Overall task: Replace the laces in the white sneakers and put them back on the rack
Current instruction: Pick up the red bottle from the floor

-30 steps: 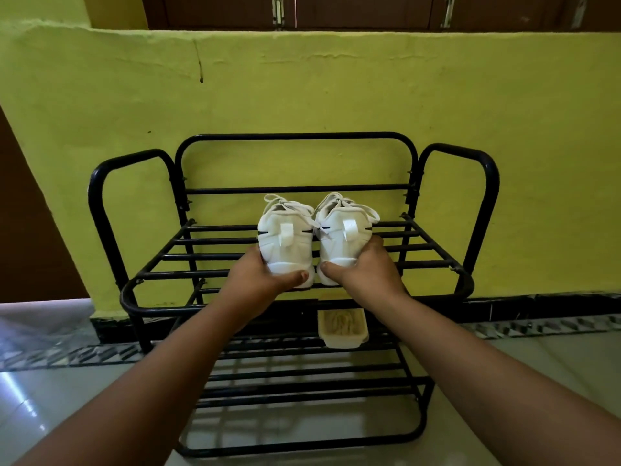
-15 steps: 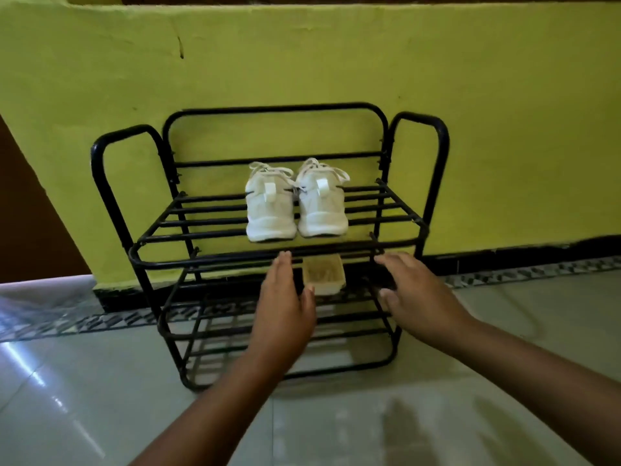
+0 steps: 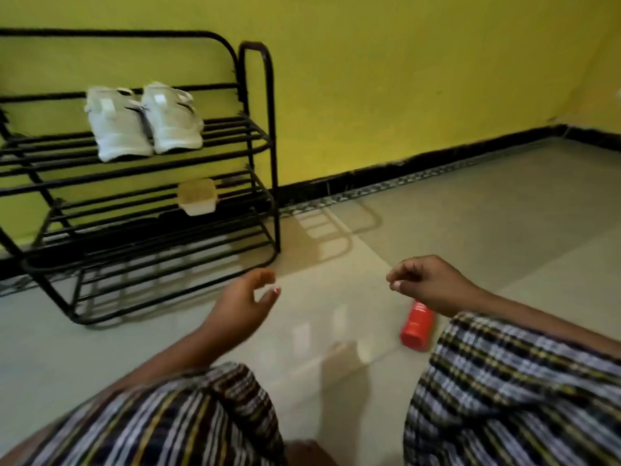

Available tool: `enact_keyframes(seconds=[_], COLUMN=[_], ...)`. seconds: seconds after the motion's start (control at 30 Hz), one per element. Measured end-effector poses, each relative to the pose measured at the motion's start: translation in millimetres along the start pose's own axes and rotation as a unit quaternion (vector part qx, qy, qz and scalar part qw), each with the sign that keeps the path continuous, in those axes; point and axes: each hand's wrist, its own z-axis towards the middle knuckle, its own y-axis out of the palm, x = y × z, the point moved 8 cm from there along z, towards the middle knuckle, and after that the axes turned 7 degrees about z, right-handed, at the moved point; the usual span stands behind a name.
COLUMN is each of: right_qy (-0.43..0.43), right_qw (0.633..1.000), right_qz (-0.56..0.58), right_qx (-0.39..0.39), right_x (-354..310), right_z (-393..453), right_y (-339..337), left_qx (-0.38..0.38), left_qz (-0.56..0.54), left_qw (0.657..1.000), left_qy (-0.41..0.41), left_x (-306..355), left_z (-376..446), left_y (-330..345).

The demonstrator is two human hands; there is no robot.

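The pair of white fabric sneakers [image 3: 144, 122] is sitting on the black metal rack [image 3: 258, 142] at upper left; both hands, left [image 3: 242, 301] and right [image 3: 426, 284], are hanging loosely curled, holding nothing, so the task is looking finished.

Head view: looks forward and down over checked knees [image 3: 188, 418] (1 camera only), black rack [image 3: 258, 136] near, upper left.

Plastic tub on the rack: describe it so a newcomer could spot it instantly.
Find the black metal shoe rack against the yellow wall. The white sneakers sit on its top shelf; one shelf down, towards the right end, sits the small cream plastic tub. It is the only thing visible on that shelf, squat with rounded corners.
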Motion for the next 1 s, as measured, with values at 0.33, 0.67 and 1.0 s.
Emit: enact_keyframes(seconds=[0.33,0.67,1.0], right_qy=[0.171,0.301,0.36], right_qw=[0.984,0.948,0.932], right_qz=[0.031,-0.093,0.037], right_qx=[-0.047,-0.05,0.023], right_x=[111.8,219.0,243.6], right_z=[-8.7,71.9,123.4], right_y=[12.8,33.0,61.9], left_qx=[-0.121,-0.294,-0.336], left_qz=[0.046,0.181,0.299], left_qw=[0.992,0.934,0.878], left_qy=[0.014,0.09,0.163], left_x=[11.4,-18.3,-45.7], left_z=[-18.1,46.7,83.6], left_y=[86.4,208.9,274.9])
